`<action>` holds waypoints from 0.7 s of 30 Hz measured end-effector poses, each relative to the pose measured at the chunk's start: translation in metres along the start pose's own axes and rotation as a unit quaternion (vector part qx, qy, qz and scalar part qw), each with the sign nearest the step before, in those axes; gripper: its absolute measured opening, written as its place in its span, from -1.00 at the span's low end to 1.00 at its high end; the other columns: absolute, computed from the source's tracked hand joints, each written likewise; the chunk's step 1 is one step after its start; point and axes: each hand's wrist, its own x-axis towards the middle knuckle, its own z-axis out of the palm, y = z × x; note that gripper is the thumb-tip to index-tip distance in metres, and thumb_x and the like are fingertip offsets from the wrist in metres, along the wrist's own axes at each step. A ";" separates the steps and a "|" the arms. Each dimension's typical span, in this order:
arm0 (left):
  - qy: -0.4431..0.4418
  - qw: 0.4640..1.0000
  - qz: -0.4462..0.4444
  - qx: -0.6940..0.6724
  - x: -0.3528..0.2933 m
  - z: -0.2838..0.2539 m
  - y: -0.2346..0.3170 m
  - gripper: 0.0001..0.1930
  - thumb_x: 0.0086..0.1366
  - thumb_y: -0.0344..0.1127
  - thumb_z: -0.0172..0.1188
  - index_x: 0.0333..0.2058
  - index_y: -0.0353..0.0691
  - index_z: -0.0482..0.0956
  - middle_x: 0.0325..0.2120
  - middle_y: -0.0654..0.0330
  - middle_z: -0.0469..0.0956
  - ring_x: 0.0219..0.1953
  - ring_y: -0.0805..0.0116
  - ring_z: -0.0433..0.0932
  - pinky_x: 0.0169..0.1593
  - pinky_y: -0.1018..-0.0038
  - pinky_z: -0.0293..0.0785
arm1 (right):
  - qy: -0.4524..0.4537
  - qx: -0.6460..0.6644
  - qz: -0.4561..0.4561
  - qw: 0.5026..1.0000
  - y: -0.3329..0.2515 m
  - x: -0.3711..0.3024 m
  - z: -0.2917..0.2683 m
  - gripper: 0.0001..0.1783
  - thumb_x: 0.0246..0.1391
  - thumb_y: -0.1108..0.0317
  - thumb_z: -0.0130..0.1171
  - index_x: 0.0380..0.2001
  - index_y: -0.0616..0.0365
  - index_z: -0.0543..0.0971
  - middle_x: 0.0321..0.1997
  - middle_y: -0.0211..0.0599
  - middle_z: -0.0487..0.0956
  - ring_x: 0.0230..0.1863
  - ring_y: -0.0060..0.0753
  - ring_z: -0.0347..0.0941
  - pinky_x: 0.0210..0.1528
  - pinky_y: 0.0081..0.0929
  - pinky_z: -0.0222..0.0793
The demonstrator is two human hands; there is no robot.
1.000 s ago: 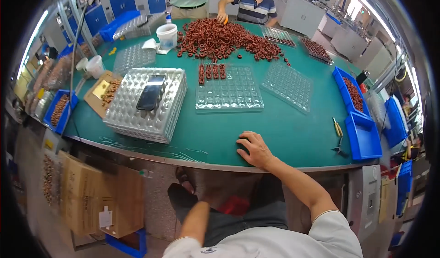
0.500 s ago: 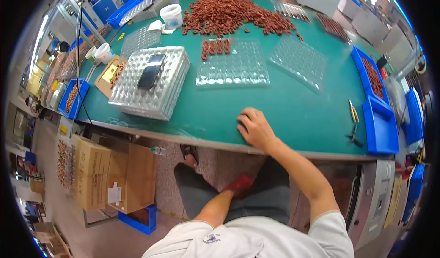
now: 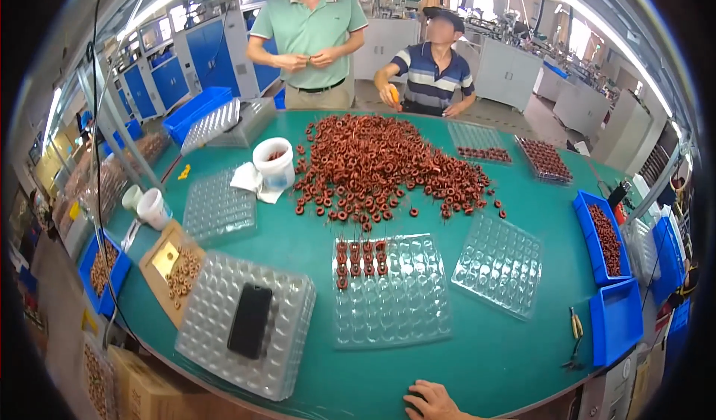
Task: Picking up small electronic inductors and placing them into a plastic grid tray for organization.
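My right hand (image 3: 432,403) rests at the front edge of the green table (image 3: 492,353), its fingers a little apart and nothing seen in them. Only the hand and wrist show, at the lower edge. My left hand is out of view. Nearest to the right hand lies a clear plastic tray (image 3: 391,308) with round pockets. Several dark red wire-wound ring coils (image 3: 355,261) sit in short rows at its far left corner. Beyond it spreads a big heap of the same coils (image 3: 373,159). A second clear tray (image 3: 498,267) lies to the right, tilted.
At left, a black phone (image 3: 250,321) lies on stacked clear trays (image 3: 205,293). A white tub (image 3: 274,163) stands behind. Blue bins (image 3: 617,319) and pliers (image 3: 575,323) are at right. Across the table one person (image 3: 321,40) stands; another (image 3: 436,66) holds something orange.
The view has tilted upward, bringing the two people across the table into sight. My legs and left arm have left the picture. My right hand still rests by the table's front edge.
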 end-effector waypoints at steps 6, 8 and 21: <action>0.027 0.999 0.025 -0.036 -0.054 0.065 -0.048 -0.75 0.27 -0.24 0.06 -0.12 -0.15 0.54 -0.20 0.10 0.57 -0.16 0.14 0.54 -0.06 0.23 0.45 | -0.041 0.007 -0.009 0.999 -0.005 -0.006 0.045 -0.66 -0.09 0.36 0.26 -0.17 0.17 0.56 0.02 -0.05 0.47 0.11 0.13 0.37 0.11 -0.03 0.30; 0.037 0.996 0.028 -0.075 -0.089 0.143 -0.053 -0.74 0.27 -0.24 0.05 -0.10 -0.15 0.53 -0.18 0.10 0.57 -0.15 0.14 0.54 -0.05 0.23 0.45 | -0.029 -0.051 -0.021 0.998 -0.003 -0.028 0.074 -0.68 -0.17 0.38 0.31 -0.24 0.11 0.57 -0.06 -0.16 0.47 0.04 -0.02 0.41 0.05 -0.17 0.35; 0.112 0.990 0.075 -0.041 -0.362 0.391 0.043 -0.63 0.29 -0.25 0.00 0.05 -0.12 0.50 -0.05 0.11 0.56 -0.06 0.10 0.54 0.00 0.22 0.44 | 0.029 -0.052 -0.015 0.998 -0.104 -0.118 0.107 -0.72 -0.04 0.49 0.25 -0.19 0.21 0.55 -0.01 -0.11 0.48 0.10 0.00 0.37 0.15 -0.16 0.27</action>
